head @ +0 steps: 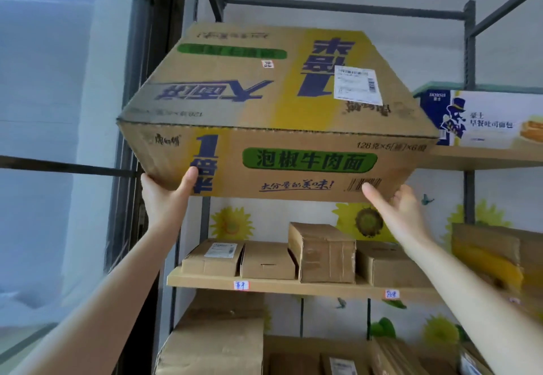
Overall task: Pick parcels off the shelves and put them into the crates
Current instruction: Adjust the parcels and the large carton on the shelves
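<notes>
Both hands were raised overhead, holding a large noodle carton [264, 95] by its bottom edge. On the near left corner the left hand [167, 195] had its thumb pressed up the front face, with its fingers hidden underneath. At the right end the right hand [396, 207] gripped the same way, its thumb lying over the printed barcode. The carton was in the air in front of the metal rack [469, 51], tilted so that its top face showed, and level with the upper shelf [484, 158]. A white shipping label [357, 85] was stuck on that top face near the right side.

Behind the carton's right corner a white bread box [484, 119] stood on the upper shelf. Below, the middle shelf [293, 285] carried a row of small brown parcels. From the left these were a labelled box [211, 258], a plain box [267, 261] touching it, a taller taped box [326, 254], and another box [388, 266] just beside that. Two handwritten tags [241, 285] were fixed to the shelf's front edge. More brown cartons [217, 342] sat on the level beneath. Sunflower wallpaper [232, 224] covered the wall behind the rack, and a window [44, 80] filled the left side.
</notes>
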Tool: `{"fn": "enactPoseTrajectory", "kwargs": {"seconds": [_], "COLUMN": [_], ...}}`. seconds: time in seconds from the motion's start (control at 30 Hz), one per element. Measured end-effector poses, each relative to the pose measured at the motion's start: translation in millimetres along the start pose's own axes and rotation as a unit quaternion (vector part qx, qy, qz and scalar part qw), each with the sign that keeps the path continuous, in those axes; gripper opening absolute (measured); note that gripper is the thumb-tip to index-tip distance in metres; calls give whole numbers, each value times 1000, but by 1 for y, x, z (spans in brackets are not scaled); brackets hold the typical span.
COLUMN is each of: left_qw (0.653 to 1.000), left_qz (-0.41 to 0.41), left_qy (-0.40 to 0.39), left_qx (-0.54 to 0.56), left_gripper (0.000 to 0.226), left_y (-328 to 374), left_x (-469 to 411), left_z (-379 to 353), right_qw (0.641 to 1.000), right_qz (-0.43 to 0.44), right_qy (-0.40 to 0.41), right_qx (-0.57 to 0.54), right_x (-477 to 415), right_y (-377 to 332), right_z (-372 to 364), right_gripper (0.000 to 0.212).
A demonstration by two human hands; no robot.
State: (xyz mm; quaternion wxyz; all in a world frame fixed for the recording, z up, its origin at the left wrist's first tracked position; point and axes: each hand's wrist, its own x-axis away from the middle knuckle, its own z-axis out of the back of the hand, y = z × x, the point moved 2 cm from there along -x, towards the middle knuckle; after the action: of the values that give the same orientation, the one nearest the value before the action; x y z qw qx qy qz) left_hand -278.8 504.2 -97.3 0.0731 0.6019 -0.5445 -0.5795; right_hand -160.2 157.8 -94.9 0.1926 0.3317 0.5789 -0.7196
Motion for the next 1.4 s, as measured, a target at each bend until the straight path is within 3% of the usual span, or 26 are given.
{"fn": "enactPoseTrajectory", "kwargs": {"seconds": [0.23,0.67,0.77,1.03,1.13,1.27,1.4], "left_qw": [999,996,998,998,997,991,991], "left_qz": [-6,2,-11,-26,-31,-89,-107], "left_qy": [-47,-79,-50,48,65,91,77], "left_qx": [22,33,33,39,20,-42,8], "left_gripper": [83,78,75,97,82,51,53], "left_y": [-36,-63,-55,7,19,26,37], "left_x": [38,43,42,0,-30,-58,-89], "left_z": [18,30,26,-2,-11,-19,-31], "right_qw": [997,997,998,973,957,952,958], "right_qz": [-36,-52,-38,24,57,101,107], "right_qy": [-2,-21,16,158,196,232,246], "right_qx": [-61,-43,-46,-167,-204,-173,-104], "right_x": [42,55,51,15,-7,-47,-86], "right_y": [31,51,49,5,-17,-39,-51], "right_z": [-5,-10,-8,-6,-11,-18,-33], "right_gripper": [69,65,65,48,44,42,46]}}
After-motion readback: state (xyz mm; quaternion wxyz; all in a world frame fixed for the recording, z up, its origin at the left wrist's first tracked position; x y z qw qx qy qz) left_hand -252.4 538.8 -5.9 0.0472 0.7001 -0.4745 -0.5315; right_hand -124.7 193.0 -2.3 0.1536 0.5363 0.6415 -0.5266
